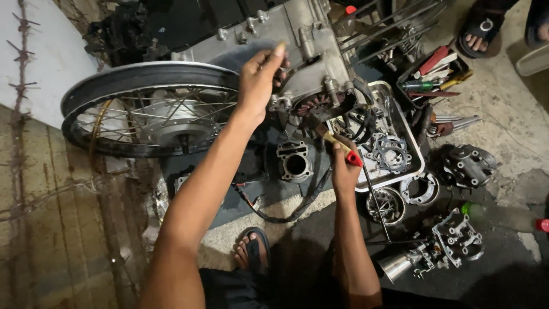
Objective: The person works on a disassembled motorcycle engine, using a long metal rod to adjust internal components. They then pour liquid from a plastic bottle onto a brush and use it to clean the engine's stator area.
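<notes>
My left hand [258, 80] presses curled fingers on the grey engine case [297, 54] above the spoked wheel [146, 109]; right hand [345, 166] grips a red-handled tool [342, 147] at the stator. A slip could gouge windings (grip looks cramped), or knock the parts tray [414, 166].

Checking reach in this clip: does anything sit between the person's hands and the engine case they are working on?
Nothing visible does. The left hand already rests on the engine case beside the spoked wheel. The right hand grips a red-handled tool whose tip points at the underside of the case, with open space between.
</notes>
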